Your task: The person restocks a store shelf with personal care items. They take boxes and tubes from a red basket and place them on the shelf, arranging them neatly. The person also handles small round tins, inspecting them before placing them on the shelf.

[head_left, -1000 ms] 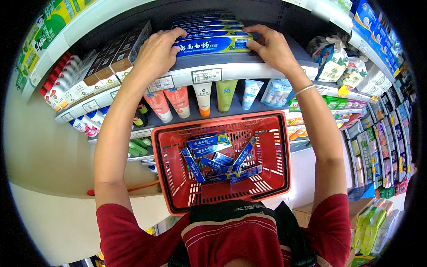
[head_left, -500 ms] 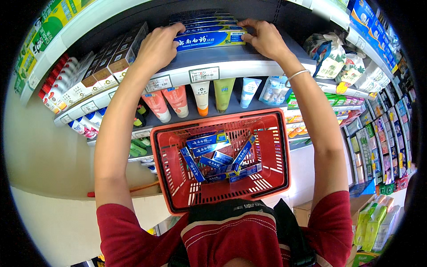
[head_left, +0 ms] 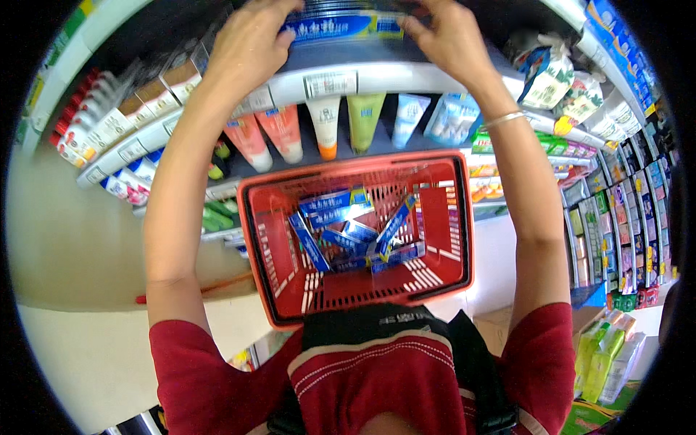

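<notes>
A row of blue toothpaste boxes [head_left: 330, 27] stands front to back on the upper shelf, near the top edge of the picture. My left hand [head_left: 250, 36] is at the row's left end, its thumb by the front box and its fingers curled further back. Around the right end bends my right hand [head_left: 453, 36], thumb against the front box. Together the hands clasp the row from both sides; some fingertips are cut off or blurred. Below, a red shopping basket [head_left: 464, 246] holds several loose blue toothpaste boxes [head_left: 308, 243], lying at various angles.
The shelf's white front edge [head_left: 391, 78] runs between my forearms and the basket. Beneath it stand several tubes, among them a green one [head_left: 365, 119] and pink ones [head_left: 281, 134]. Brown-and-white boxes [head_left: 180, 78] are at left, wrapped white packs [head_left: 549, 80] at right.
The shelf, boxes and basket sit higher in the picture, and the view is blurrier. Both hands stay at the ends of the row and now reach the top edge.
</notes>
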`<state>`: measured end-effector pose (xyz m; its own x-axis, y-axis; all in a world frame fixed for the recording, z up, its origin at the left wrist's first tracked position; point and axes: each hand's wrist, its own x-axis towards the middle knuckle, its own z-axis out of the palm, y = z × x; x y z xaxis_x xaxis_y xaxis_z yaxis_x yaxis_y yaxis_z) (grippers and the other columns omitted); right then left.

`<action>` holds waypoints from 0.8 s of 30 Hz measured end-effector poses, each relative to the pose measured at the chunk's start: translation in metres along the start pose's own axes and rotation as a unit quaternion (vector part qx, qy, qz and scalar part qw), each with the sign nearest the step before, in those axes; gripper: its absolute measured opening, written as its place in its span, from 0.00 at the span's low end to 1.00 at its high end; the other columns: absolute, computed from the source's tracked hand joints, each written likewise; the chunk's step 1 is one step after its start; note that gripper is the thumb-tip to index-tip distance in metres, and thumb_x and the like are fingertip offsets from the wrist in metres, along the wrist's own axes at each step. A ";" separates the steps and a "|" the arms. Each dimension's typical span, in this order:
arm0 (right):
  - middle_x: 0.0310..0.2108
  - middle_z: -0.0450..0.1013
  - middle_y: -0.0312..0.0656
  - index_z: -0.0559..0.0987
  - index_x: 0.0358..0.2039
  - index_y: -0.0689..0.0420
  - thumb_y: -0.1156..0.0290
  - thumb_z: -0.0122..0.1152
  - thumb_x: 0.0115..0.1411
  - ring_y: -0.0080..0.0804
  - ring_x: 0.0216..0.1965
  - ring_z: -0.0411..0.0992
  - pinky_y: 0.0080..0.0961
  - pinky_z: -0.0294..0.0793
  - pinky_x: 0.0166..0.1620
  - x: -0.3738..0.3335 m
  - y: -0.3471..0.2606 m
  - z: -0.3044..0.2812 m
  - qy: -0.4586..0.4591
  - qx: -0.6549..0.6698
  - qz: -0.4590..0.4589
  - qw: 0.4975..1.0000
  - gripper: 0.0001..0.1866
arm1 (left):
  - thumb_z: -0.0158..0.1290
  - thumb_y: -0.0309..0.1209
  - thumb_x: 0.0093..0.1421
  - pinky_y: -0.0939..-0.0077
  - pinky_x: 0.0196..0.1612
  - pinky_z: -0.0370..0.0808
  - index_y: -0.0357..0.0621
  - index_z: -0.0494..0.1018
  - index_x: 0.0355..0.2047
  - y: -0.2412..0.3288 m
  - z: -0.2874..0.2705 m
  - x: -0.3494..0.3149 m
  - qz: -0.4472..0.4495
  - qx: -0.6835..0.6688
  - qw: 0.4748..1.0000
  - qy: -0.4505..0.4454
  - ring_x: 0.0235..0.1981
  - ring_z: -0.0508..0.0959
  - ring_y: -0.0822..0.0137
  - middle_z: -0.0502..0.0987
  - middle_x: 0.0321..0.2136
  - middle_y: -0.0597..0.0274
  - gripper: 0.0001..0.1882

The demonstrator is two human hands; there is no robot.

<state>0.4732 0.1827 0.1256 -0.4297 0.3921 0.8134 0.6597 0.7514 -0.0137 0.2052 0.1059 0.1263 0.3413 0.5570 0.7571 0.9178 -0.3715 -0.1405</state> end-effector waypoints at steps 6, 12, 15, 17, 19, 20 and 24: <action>0.33 0.76 0.49 0.77 0.41 0.58 0.74 0.60 0.53 0.47 0.35 0.76 0.35 0.76 0.38 -0.107 -0.079 -0.028 -0.110 0.265 -0.004 0.958 0.13 | 0.58 0.24 0.53 0.70 0.48 0.74 0.41 0.75 0.43 0.124 -0.015 -0.084 -0.069 -0.345 0.933 -0.077 0.40 0.79 0.62 0.78 0.40 0.56 0.15; 0.33 0.77 0.53 0.77 0.41 0.57 0.60 0.62 0.56 0.53 0.36 0.76 0.48 0.75 0.38 -0.272 -0.066 0.054 -0.448 0.198 0.127 0.862 0.17 | 0.61 0.31 0.51 0.65 0.50 0.73 0.37 0.72 0.47 0.166 0.117 -0.228 -0.230 -0.432 0.790 -0.369 0.44 0.78 0.51 0.77 0.44 0.51 0.23; 0.38 0.77 0.52 0.76 0.45 0.56 0.47 0.64 0.53 0.49 0.43 0.76 0.46 0.75 0.45 -0.317 -0.080 0.063 -0.665 0.122 0.151 0.721 0.28 | 0.64 0.37 0.48 0.61 0.56 0.69 0.38 0.66 0.54 0.195 0.154 -0.300 -0.201 -0.349 0.736 -0.545 0.53 0.72 0.48 0.72 0.51 0.46 0.35; 0.38 0.77 0.53 0.75 0.44 0.59 0.43 0.65 0.50 0.51 0.42 0.76 0.45 0.76 0.44 -0.368 -0.088 0.074 -0.624 0.140 0.142 0.756 0.33 | 0.67 0.39 0.44 0.60 0.59 0.67 0.39 0.64 0.56 0.210 0.158 -0.309 -0.172 -0.311 0.687 -0.634 0.57 0.68 0.49 0.71 0.52 0.47 0.41; 0.35 0.77 0.53 0.75 0.43 0.61 0.44 0.65 0.49 0.49 0.39 0.77 0.42 0.76 0.42 -0.376 -0.093 0.079 -0.600 0.166 0.165 0.765 0.33 | 0.68 0.38 0.42 0.60 0.58 0.67 0.39 0.64 0.56 0.218 0.168 -0.330 -0.183 -0.324 0.708 -0.601 0.57 0.68 0.49 0.71 0.52 0.46 0.41; 0.33 0.77 0.52 0.76 0.42 0.61 0.45 0.65 0.50 0.48 0.36 0.78 0.41 0.77 0.40 -0.374 -0.093 0.080 -0.594 0.179 0.186 0.762 0.32 | 0.68 0.38 0.41 0.59 0.58 0.67 0.39 0.64 0.56 0.220 0.175 -0.341 -0.188 -0.330 0.718 -0.584 0.57 0.68 0.50 0.71 0.51 0.46 0.41; 0.23 0.76 0.49 0.79 0.39 0.64 0.49 0.63 0.52 0.38 0.24 0.77 0.32 0.77 0.31 -0.342 -0.075 0.067 -0.536 0.327 0.457 0.630 0.27 | 0.69 0.36 0.40 0.63 0.55 0.70 0.39 0.66 0.55 0.205 0.166 -0.322 -0.169 -0.368 0.694 -0.595 0.52 0.72 0.49 0.72 0.49 0.43 0.41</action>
<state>0.5291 0.0274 -0.1910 -0.4555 0.6886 -0.5642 0.6891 -0.1285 -0.7132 0.3166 -0.0265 -0.2519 0.4593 0.7611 -0.4580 0.7841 -0.1051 0.6116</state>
